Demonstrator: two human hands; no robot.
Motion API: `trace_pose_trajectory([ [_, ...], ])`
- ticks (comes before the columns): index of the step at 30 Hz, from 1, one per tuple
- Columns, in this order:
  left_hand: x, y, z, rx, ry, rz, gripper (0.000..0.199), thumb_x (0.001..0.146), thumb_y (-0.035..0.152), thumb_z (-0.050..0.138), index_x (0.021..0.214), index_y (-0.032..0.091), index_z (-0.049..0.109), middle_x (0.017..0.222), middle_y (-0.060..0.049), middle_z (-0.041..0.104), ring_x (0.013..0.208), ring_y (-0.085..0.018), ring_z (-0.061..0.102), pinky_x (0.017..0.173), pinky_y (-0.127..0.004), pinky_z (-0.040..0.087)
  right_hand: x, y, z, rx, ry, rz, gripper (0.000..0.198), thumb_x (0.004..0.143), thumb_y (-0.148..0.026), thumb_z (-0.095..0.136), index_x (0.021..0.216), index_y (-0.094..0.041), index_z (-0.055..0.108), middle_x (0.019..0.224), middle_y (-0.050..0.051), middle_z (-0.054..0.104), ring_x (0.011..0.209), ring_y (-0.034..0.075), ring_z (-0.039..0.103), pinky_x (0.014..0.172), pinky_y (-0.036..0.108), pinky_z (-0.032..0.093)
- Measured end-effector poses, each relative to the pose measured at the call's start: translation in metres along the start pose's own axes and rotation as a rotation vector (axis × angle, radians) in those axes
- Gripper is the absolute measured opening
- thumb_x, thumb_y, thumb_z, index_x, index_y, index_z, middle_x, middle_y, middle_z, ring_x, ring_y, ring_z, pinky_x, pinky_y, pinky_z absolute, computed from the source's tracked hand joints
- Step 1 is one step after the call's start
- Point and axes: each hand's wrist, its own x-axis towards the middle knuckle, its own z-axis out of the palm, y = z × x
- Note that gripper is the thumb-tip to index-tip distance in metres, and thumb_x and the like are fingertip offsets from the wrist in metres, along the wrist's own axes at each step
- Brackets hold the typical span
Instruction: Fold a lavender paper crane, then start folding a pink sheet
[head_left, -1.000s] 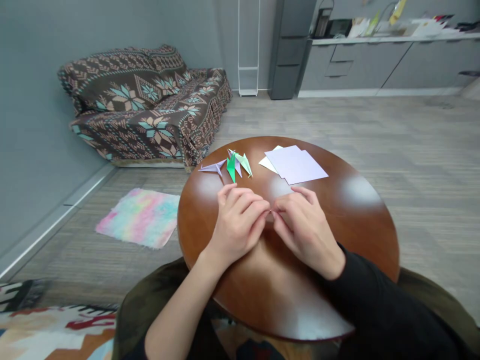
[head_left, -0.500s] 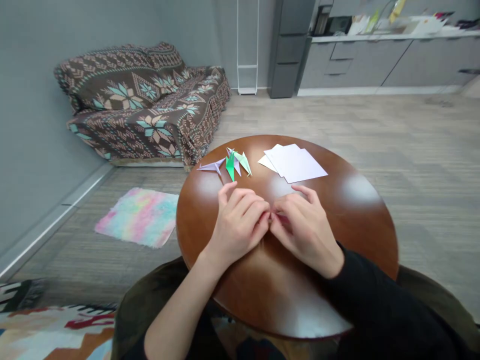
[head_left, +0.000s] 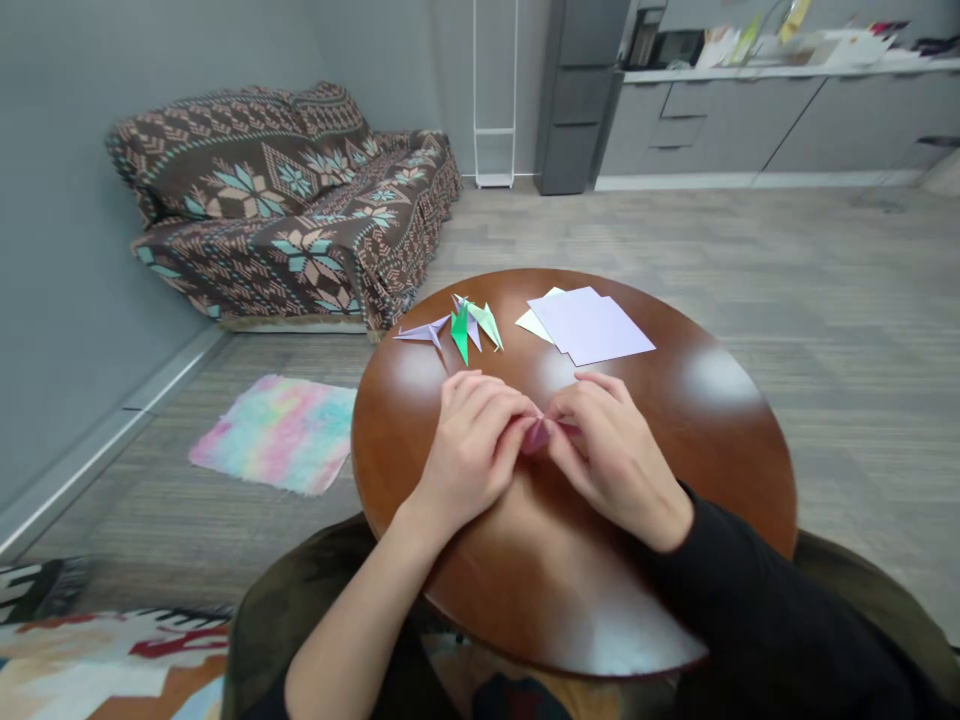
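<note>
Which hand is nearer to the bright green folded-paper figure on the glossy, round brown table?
The left. The left hand is just short of the bright green folded-paper figure, on its near side; the right hand is farther off, to its right.

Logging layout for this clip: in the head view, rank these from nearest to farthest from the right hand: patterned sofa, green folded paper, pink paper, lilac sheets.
From the right hand:
1. Pink paper: in its grasp, on its left.
2. Lilac sheets: just ahead.
3. Green folded paper: ahead and left.
4. Patterned sofa: farther left, beyond the table.
</note>
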Motion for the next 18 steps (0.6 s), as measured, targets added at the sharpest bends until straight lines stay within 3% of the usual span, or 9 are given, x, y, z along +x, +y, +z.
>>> trace_pose_trajectory([
  [8, 0.0012, 0.0045, -0.0001, -0.046, 0.01, -0.013, 0.011, 0.096, 0.011, 0.06, 0.093, 0.021, 0.057, 0.087, -0.002, 0.068, 0.087, -0.018, 0.06, 0.097, -0.042, 0.047, -0.0026, -0.0015, 0.0008, 0.219, 0.008, 0.066, 0.02, 0.099, -0.008, 0.054, 0.093, -0.025, 0.047, 0.085, -0.001, 0.062, 0.08, 0.018, 0.063, 0.098, 0.04, 0.049],
  [18, 0.0015, 0.0061, 0.0003, -0.062, 0.017, -0.021, 0.009, 0.096, 0.013, 0.059, 0.092, 0.021, 0.057, 0.086, -0.002, 0.067, 0.086, -0.019, 0.062, 0.097, -0.043, 0.046, -0.0033, -0.0042, 0.002, 0.24, 0.005, 0.104, 0.015, 0.099, -0.009, 0.055, 0.099, -0.023, 0.05, 0.087, 0.002, 0.063, 0.083, 0.019, 0.062, 0.092, 0.04, 0.05],
])
